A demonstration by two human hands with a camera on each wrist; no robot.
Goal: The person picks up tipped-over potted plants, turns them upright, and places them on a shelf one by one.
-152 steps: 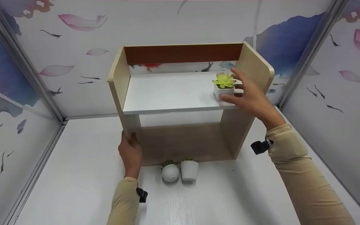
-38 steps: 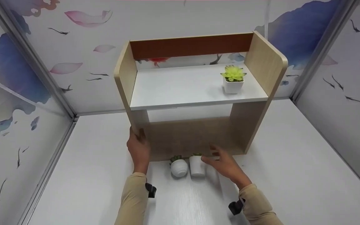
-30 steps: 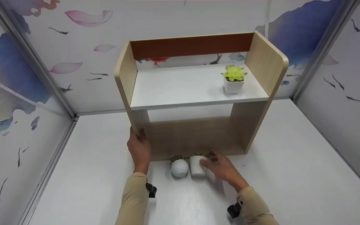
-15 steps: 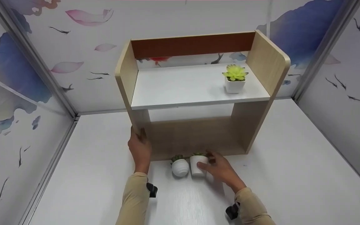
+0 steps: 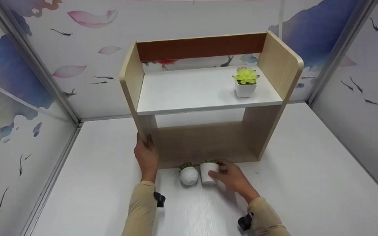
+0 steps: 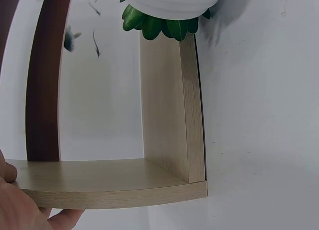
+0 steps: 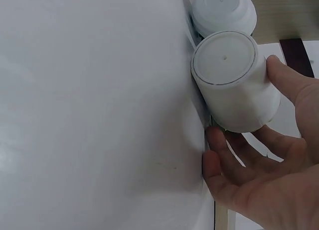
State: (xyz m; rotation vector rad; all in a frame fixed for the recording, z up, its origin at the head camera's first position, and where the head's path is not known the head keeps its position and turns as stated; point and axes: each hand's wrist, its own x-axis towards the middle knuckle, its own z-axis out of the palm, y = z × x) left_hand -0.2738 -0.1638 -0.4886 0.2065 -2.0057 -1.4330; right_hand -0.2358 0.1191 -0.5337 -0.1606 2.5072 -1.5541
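My left hand grips the front edge of the left side panel of a wooden shelf; in the left wrist view the thumb and fingers sit on either side of that panel. My right hand holds a white tapered plant pot, thumb on its near side and fingers behind. In the right wrist view the base of this pot faces the camera, and little of its plant shows. Just left of it is a round white pot with dark green leaves.
A lime-green succulent in a square white pot stands on the right of the shelf's white upper board. Below is a wooden lower board. The unit stands on a white table between patterned walls.
My right hand has left the succulent on the upper board and come down to the tapered pot, its thumb and fingers closing around it. The left hand keeps its grip on the panel.
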